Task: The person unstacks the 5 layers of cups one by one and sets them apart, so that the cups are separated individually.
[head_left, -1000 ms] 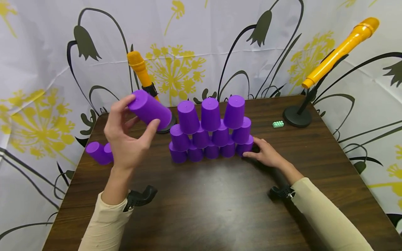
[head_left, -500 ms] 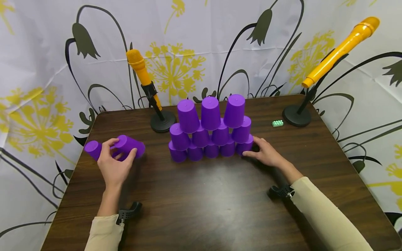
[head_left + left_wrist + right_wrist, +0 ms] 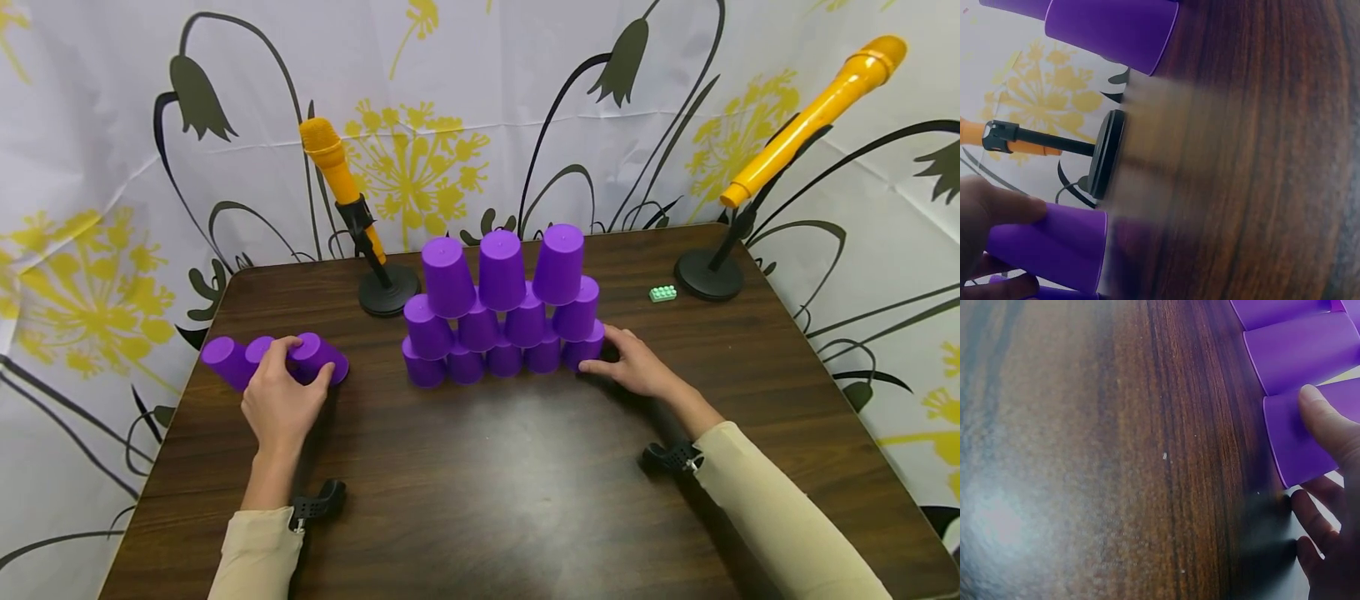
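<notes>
My left hand (image 3: 279,404) grips an upside-down purple cup (image 3: 321,358) at the right end of a short row on the left of the table. Its thumb lies on that cup's side (image 3: 1072,244) in the left wrist view. Two more purple cups, one at the end (image 3: 225,360) and one partly hidden in the middle (image 3: 258,347), stand left of it. At centre rises a three-tier wall of upturned purple cups (image 3: 502,271), with three on top. My right hand (image 3: 637,367) holds the bottom row's rightmost cup (image 3: 1297,437), thumb in front, other fingers behind.
Behind the cups, a yellow microphone (image 3: 337,171) leans in a black stand (image 3: 387,292) at left. Another yellow microphone (image 3: 817,121) tilts in a stand (image 3: 708,275) at right. A small green toy brick (image 3: 663,293) lies on the brown table (image 3: 495,492). A flower-patterned cloth (image 3: 465,67) hangs behind.
My left hand has brought its cup from mid-air beside the wall down and left to the row, turning it more upright. The right hand stays at the same cup.
</notes>
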Demonstrator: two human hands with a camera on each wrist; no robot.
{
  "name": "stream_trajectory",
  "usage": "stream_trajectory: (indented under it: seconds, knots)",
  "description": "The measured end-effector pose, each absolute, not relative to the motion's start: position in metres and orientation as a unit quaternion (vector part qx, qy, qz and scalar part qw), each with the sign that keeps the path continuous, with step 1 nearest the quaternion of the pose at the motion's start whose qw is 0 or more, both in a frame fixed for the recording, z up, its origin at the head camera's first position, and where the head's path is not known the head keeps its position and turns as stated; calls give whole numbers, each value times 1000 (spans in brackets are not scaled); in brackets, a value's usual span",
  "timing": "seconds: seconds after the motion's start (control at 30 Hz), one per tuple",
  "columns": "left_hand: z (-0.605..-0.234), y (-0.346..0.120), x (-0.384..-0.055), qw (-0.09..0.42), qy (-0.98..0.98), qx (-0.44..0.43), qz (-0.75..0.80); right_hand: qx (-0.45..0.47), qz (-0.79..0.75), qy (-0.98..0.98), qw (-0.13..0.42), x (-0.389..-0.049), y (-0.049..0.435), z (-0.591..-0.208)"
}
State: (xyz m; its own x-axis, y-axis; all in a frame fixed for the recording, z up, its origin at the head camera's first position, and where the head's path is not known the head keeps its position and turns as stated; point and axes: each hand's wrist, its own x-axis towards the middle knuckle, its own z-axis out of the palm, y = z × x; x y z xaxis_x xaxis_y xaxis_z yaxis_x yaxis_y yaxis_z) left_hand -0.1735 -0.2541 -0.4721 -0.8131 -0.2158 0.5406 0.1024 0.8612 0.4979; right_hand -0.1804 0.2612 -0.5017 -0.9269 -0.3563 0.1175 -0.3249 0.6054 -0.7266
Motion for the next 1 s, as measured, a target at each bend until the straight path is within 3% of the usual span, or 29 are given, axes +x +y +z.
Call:
stream_trajectory:
  seconds: [0.67, 1.0]
  knots:
    - [-467, -253, -168, 296, -923, 46, -241, -184, -402, 896, 24, -180, 260, -501]
    - [-421, -237, -165, 361, -896, -2, -260, -191, -403, 895, 18, -180, 260, -499]
